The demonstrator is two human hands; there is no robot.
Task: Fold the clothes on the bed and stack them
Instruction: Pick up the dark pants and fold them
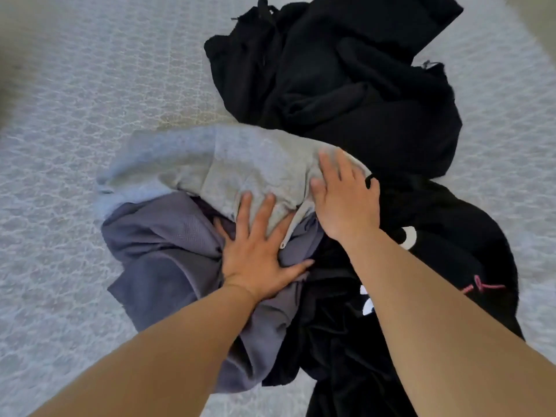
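A crumpled light grey garment (210, 164) lies on the bed (75, 130), partly over a slate-purple garment (162, 248). My left hand (258, 254) lies flat with spread fingers where the two grey pieces meet. Resting with straight fingers, my right hand (343, 194) covers the light grey garment's right end. A black garment with white and pink print (436, 266) lies under my right forearm. A heap of black clothes (346, 79) sits behind.
The bed has a pale quilted cover with bare room to the left of the pile and a strip at the right (511, 145). A white drawstring tip (284, 245) hangs from the light grey garment.
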